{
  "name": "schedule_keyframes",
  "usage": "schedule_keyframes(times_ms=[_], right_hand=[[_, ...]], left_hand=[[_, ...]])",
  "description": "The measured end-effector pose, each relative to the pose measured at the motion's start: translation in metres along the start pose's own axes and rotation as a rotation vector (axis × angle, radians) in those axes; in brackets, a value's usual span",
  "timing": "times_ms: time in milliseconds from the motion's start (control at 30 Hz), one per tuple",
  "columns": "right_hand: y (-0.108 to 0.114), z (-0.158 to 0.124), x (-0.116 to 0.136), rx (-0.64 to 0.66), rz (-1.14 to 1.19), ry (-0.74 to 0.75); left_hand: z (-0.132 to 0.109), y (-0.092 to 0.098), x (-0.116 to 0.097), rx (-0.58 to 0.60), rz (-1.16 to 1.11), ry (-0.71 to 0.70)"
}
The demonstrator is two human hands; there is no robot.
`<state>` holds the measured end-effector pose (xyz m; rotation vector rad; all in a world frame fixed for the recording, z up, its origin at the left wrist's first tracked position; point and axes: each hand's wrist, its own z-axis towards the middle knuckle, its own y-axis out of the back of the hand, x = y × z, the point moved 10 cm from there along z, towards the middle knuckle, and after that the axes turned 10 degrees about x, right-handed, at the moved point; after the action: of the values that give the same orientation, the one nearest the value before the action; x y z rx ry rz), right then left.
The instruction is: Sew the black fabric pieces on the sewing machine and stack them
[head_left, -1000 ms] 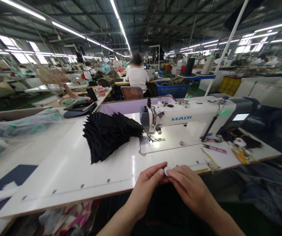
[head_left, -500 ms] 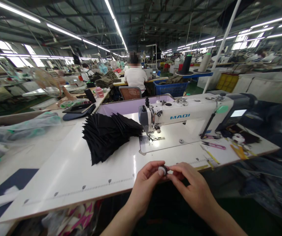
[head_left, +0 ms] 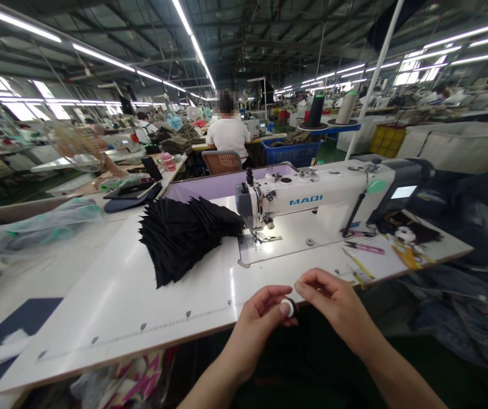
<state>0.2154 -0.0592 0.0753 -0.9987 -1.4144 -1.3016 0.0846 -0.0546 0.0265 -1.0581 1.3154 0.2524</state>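
Note:
In my left hand, thumb and fingers pinch a small round white-and-dark piece, perhaps a bobbin, at the table's front edge. My right hand is just to the right of it, thumb and forefinger pressed together; anything between them is too small to make out. Beyond my hands stands a white sewing machine with its needle area lit. A fanned stack of black fabric pieces lies on the white table, left of the needle.
Pink snips, a yellow tool and a white spool lie at the table's right. Thread cones stand behind the machine. A person in a white shirt sits ahead. Dark blue fabric lies at the left.
My right hand has lifted away from the round piece, up and slightly right. My left hand has shifted a little, still pinching the piece. The whole view has moved slightly.

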Motion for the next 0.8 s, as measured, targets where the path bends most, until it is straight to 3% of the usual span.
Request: schedule_keyframes(times_ms=[133, 300, 467, 567, 633, 700, 800], right_hand=[[-0.015, 0.004, 0.014, 0.101, -0.09, 0.062], [-0.009, 0.002, 0.022, 0.061, -0.064, 0.104], [0.008, 0.002, 0.006, -0.048, -0.189, 0.083], [0.014, 0.0, -0.014, -0.227, -0.235, 0.07], [0.004, 0.0, -0.031, -0.249, -0.013, 0.039], [-0.027, 0.003, -0.047, -0.103, 0.379, -0.042], [-0.068, 0.004, -0.044, 0.086, 0.835, -0.107]], left_hand=[[0.0, -0.01, -0.005, 0.065, 0.029, -0.032], [-0.005, 0.0, -0.01, -0.038, 0.027, -0.051], [-0.01, 0.025, -0.019, -0.221, 0.031, -0.129], [-0.014, 0.034, -0.041, -0.315, 0.297, -0.227], [-0.016, 0.028, -0.061, -0.333, 0.589, -0.349], [-0.017, 0.014, -0.071, -0.28, 0.853, -0.463], [-0.012, -0.002, -0.064, -0.124, 1.037, -0.496]])
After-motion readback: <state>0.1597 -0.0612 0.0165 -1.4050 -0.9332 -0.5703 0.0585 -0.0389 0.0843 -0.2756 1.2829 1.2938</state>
